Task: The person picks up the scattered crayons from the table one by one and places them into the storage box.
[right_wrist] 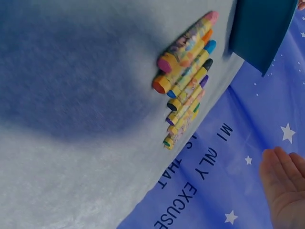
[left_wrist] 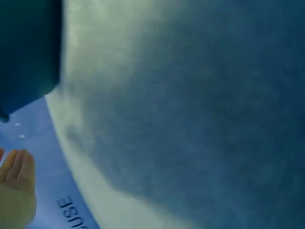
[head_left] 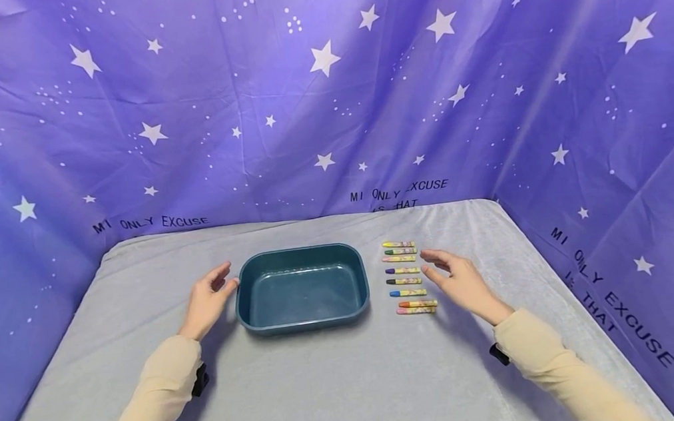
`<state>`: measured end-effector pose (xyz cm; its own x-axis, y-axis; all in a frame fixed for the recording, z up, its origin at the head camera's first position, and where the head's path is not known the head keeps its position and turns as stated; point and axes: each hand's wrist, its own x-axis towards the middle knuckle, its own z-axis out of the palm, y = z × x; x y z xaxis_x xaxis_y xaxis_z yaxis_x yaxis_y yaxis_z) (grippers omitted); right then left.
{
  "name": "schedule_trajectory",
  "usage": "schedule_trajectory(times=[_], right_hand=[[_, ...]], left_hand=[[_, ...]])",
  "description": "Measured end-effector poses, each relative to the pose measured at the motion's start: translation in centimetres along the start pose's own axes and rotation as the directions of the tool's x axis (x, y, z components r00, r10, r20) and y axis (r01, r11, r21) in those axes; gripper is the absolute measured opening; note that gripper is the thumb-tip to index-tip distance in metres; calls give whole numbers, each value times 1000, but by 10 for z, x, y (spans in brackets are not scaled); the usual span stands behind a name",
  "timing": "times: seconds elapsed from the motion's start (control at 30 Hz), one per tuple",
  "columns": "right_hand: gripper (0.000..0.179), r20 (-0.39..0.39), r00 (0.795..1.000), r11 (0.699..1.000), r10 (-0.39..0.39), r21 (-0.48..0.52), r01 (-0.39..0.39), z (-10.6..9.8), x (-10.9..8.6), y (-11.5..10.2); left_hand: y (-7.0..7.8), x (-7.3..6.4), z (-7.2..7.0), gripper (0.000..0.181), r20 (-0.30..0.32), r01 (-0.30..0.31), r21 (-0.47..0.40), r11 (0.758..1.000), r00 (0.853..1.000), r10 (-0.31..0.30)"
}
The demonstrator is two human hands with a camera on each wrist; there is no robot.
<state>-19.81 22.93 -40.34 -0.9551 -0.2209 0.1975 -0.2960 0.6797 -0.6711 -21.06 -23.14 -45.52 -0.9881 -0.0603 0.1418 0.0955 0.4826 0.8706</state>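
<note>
A dark teal rectangular basin (head_left: 305,323) with rounded corners sits mid-table. To its right several crayons in patterned yellow wrappers lie in a column, among them a yellow crayon (head_left: 399,244), a purple crayon (head_left: 402,271), a blue crayon (head_left: 408,293) and an orange crayon (head_left: 417,304). My left hand (head_left: 208,303) is at the basin's left side, fingers relaxed, holding nothing; whether it touches the rim I cannot tell. Just right of the crayons my right hand (head_left: 462,285) hovers with loosely extended fingers and nothing in it. In the right wrist view the crayons (right_wrist: 190,67) lie apart from that hand (right_wrist: 286,191).
A grey cloth covers the table (head_left: 329,392). Purple star-printed curtains (head_left: 279,95) stand behind it and along both sides. Each wrist has a dark strap below the hand, partly covered by a beige sleeve (head_left: 155,400).
</note>
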Motion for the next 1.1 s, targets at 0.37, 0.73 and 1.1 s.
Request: schedule_trajectory(times=[0.37,0.73,1.1], right_hand=[[35,3,998,995,-55,-79,55,2,-4,5],[33,-4,963,948,-271,-174,266,5,14,13],[28,-33,984,984,-174,-28,173,4,72,37]], left_hand=[[-7,9,18,69,176,167,-87,982,973,-150],[-5,10,28,65,134,232,-181,956,968,-210],[-8,8,27,65,138,234,-212,949,968,-208]])
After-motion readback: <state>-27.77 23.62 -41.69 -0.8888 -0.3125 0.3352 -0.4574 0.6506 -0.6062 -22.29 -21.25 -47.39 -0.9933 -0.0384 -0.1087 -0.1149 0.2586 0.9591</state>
